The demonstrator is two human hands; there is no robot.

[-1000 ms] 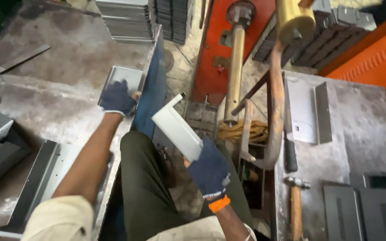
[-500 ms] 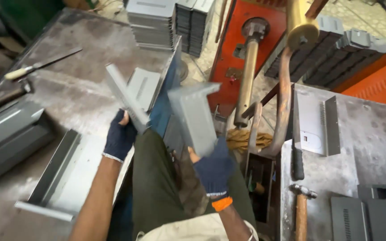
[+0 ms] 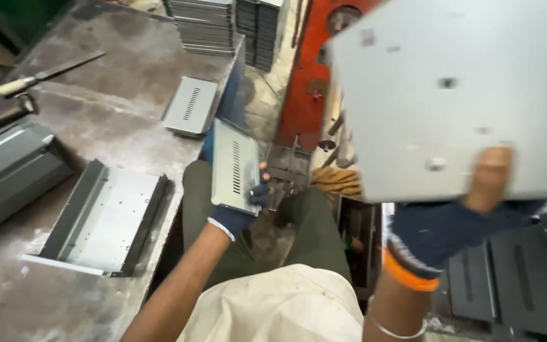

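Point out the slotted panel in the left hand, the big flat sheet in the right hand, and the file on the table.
slotted panel (image 3: 235, 166), head view, on its grey face beside the slots.
flat sheet (image 3: 451, 95), head view, on the middle of its pale face.
file (image 3: 45, 75), head view, on the blade near the handle.

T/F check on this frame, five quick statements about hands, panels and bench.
1. The left hand holds a slotted panel. True.
2. The right hand is bare. False: it wears a dark glove with an orange cuff and holds a large grey sheet.
3. A second slotted panel lies on the bench. True.
4. The file is in the left hand's grip. False: it lies on the bench, far from both hands.
5. The tray stands on end. False: it lies flat, flanges up.
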